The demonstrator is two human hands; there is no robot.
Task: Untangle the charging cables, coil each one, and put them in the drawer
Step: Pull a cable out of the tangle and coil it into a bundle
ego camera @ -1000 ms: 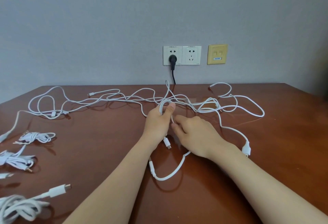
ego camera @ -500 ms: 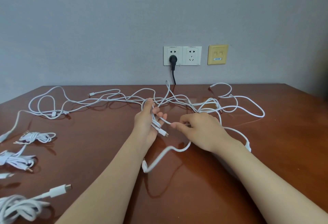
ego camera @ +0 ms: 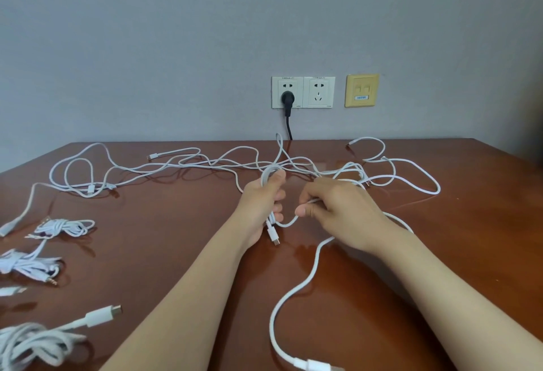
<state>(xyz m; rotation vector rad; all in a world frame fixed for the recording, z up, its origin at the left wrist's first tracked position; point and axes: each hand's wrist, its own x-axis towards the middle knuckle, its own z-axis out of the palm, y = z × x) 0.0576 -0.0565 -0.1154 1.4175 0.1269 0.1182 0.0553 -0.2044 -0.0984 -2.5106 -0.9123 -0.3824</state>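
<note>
The thin white charging cable (ego camera: 316,256) trails limp across the glossy brown wooden worktop (ego camera: 176,238). The left grip (ego camera: 261,203) curls round its gathered loops; the right grip (ego camera: 343,212) pinches the slack just beside. Light, soft, probably springy: best held where the loops cross.

My left hand (ego camera: 261,203) is up in front of me, fingers curled round a small coil of white cable (ego camera: 288,223), thumb pressed on top of the loop. My right hand (ego camera: 340,209) is just beside it, knuckles up, pinching a stretch of the same cable between thumb and bent forefinger. My left forearm (ego camera: 182,291) and right forearm (ego camera: 446,285) are bare and reach forward from the lower edge, angling inward so the hands are close but apart.
</note>
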